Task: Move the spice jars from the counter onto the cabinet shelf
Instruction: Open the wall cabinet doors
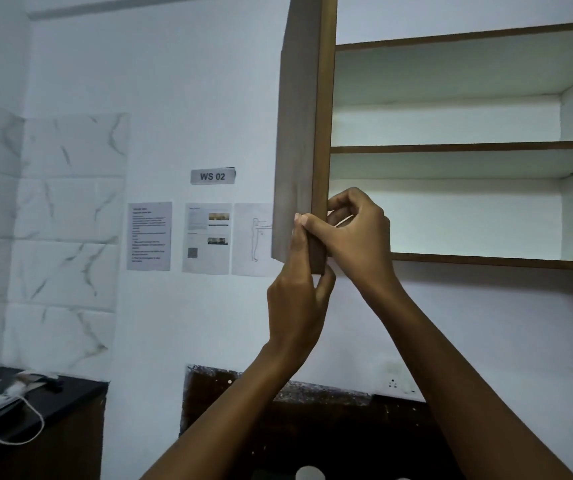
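Two-handedly gripping the open cabinet door (321, 133) near its bottom corner. Pinching the door's front edge with the left hand (295, 299), fingers lying up the outer face, thumb tucked under the corner. Curling the right hand (358, 233) round the same edge from the inner side, just above the left and touching it. Reaching up in front of the cabinet shelf (486, 259). Glimpsing a pale round top (309, 474) well below both hands, too cropped to call a spice jar.
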`<action>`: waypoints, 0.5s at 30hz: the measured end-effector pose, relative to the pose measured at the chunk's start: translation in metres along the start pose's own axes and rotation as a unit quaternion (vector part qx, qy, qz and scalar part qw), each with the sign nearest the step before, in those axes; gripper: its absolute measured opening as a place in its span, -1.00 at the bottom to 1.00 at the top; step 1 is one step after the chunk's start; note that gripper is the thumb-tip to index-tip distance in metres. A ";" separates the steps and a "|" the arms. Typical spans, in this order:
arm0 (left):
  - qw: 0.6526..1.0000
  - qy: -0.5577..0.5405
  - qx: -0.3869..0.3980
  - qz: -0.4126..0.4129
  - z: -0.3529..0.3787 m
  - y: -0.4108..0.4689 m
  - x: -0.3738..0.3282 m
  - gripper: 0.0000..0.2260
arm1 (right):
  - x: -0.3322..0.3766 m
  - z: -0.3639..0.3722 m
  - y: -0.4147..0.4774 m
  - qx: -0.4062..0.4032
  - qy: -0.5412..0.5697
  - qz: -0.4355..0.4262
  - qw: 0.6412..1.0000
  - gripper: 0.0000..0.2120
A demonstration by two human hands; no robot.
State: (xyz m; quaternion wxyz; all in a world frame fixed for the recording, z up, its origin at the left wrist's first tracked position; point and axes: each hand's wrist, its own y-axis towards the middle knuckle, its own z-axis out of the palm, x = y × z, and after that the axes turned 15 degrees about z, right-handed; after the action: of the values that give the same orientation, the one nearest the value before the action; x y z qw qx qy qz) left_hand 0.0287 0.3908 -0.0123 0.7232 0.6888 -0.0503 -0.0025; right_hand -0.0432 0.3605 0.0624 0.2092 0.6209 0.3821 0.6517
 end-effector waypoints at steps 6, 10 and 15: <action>0.998 -0.037 -0.013 -0.051 -0.062 -0.001 0.035 -0.45 | 0.025 0.052 -0.016 0.088 0.060 0.021 0.994 -0.64; 0.994 -0.074 -0.027 -0.076 -0.091 0.000 0.057 -0.47 | 0.037 0.086 -0.022 0.113 0.063 0.023 0.991 -0.59; 0.977 -0.154 -0.058 -0.133 -0.111 0.001 0.073 -0.52 | 0.041 0.116 -0.026 0.128 0.066 0.047 0.988 -0.53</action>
State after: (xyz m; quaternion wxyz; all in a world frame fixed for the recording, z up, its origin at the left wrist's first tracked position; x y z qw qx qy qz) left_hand 0.1099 0.4958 -0.0110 0.7388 0.6375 -0.0687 -0.2074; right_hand 0.0579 0.4344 0.0618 0.0714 0.6156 0.4461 0.6458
